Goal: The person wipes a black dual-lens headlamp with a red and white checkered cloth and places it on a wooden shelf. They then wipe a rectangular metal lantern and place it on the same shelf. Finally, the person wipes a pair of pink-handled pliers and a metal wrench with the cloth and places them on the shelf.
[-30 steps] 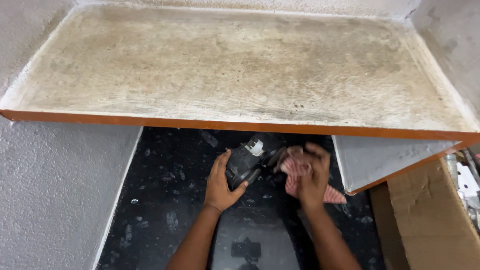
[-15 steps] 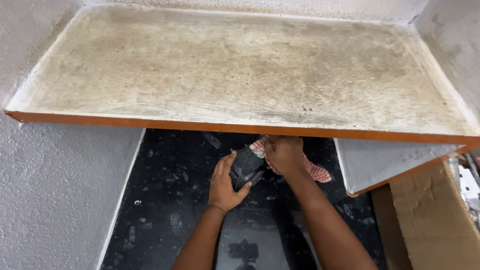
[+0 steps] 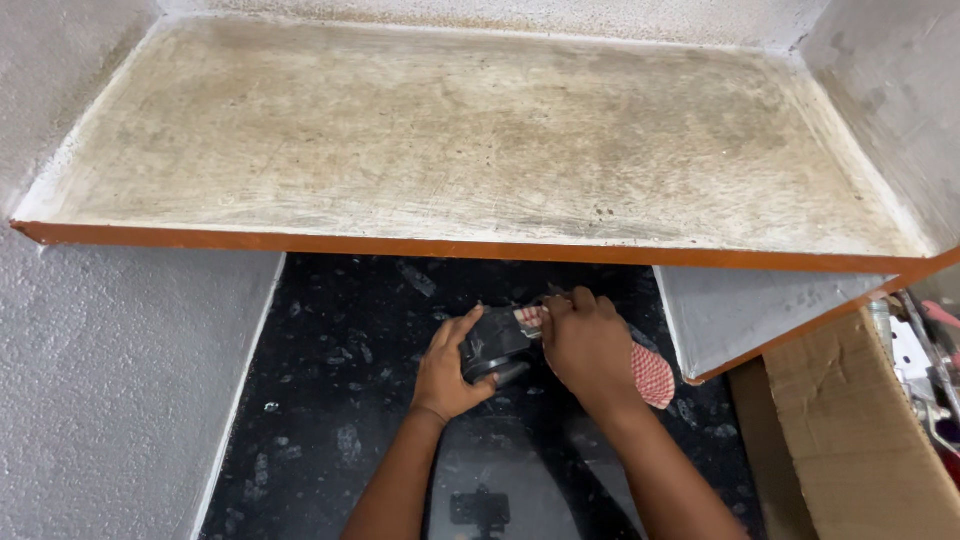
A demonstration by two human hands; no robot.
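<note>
A small black object [image 3: 497, 345] sits low over the dark speckled stone floor [image 3: 340, 400], just below the front edge of a stained shelf. My left hand [image 3: 447, 368] grips it from the left side. My right hand [image 3: 590, 345] presses a red-and-white checked cloth [image 3: 650, 373] against the object's right side; part of the cloth hangs out past my wrist. What the black object is cannot be made out.
A wide, dirty beige shelf [image 3: 480, 140] with an orange front edge spans the alcove above my hands. Rough white walls [image 3: 110, 380] close in both sides. A grey panel [image 3: 750, 305] and an open cardboard box [image 3: 850, 430] stand at the right.
My right hand with the checked cloth has shifted left onto the black object and moved over it. My left hand has kept its grip throughout.
</note>
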